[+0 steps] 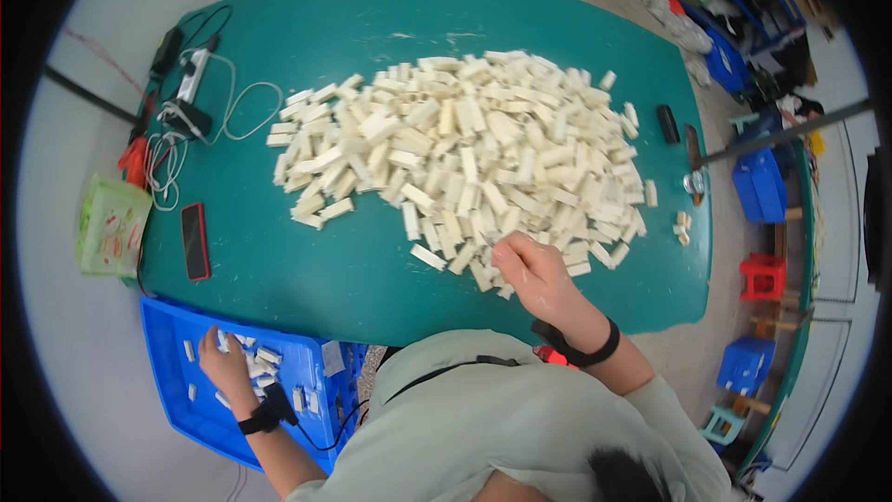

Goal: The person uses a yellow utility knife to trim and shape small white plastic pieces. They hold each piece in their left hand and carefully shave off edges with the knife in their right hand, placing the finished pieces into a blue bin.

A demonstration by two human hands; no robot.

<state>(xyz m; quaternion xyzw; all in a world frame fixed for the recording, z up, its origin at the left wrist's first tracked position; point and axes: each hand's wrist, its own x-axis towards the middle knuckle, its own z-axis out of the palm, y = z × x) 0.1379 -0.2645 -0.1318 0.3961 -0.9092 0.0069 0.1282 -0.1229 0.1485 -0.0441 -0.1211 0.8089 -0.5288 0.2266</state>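
Observation:
A large heap of cream-white, short rectangular blocks [483, 139] covers the middle of the green table. At the heap's near edge, my right hand [539, 281] is closed, with a small thin thing at its fingertips that I cannot make out. Down at the left, my left hand [226, 367] reaches into a blue plastic crate [167, 376]. Its fingers look apart, with a white piece close to their tips; whether they touch it is unclear. Several loose white blocks [267, 356] lie on the crate's floor around that hand.
A red-edged phone [195, 242], a white power strip [192, 76] and coiled white cables [165, 167] lie at the table's left. On the right are a black object [667, 124] and a few small pieces [683, 228]. A red stool [762, 276] stands beyond the table.

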